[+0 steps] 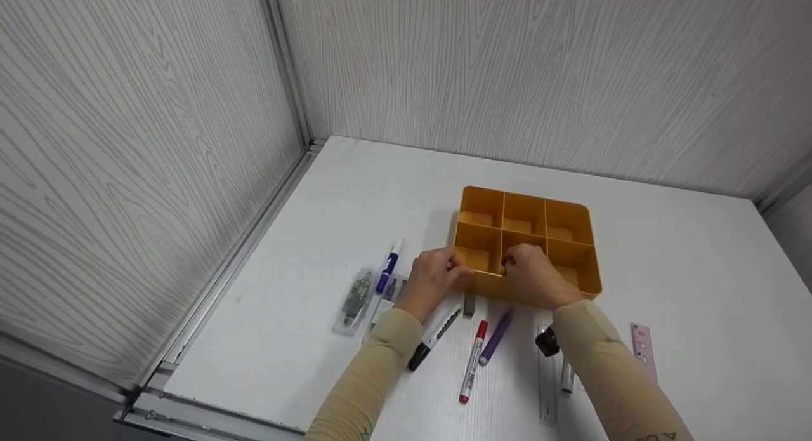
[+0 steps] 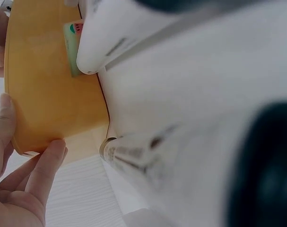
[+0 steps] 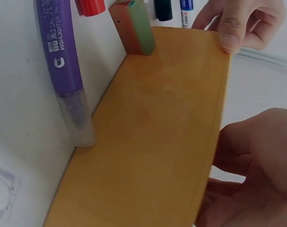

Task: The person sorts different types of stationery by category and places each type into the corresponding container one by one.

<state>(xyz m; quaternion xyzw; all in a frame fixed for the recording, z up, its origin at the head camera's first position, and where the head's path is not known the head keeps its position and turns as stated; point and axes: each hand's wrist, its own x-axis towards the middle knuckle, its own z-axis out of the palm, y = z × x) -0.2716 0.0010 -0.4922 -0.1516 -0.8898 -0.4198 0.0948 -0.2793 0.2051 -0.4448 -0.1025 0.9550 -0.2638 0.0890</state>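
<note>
An orange tray (image 1: 574, 207) with six compartments stands on the white table. My left hand (image 1: 453, 268) pinches its near left corner; the left wrist view shows those fingers (image 2: 47, 163) on the tray's outer wall (image 2: 53, 99). My right hand (image 1: 511, 263) curls over the near wall by the middle divider, and its fingers (image 3: 249, 156) hook over the rim (image 3: 219, 109) in the right wrist view. A green and orange eraser (image 3: 134, 26) stands against the near wall. A purple highlighter (image 3: 63, 71) lies just below it.
Near the front edge lie a black marker (image 1: 434, 338), a red marker (image 1: 472, 362), a clear ruler (image 1: 547, 381), a black clip (image 1: 547, 342) and a pink ruler (image 1: 642, 342). A blue marker (image 1: 389, 265) and a clear packet (image 1: 354, 299) lie left. Walls close the back and left.
</note>
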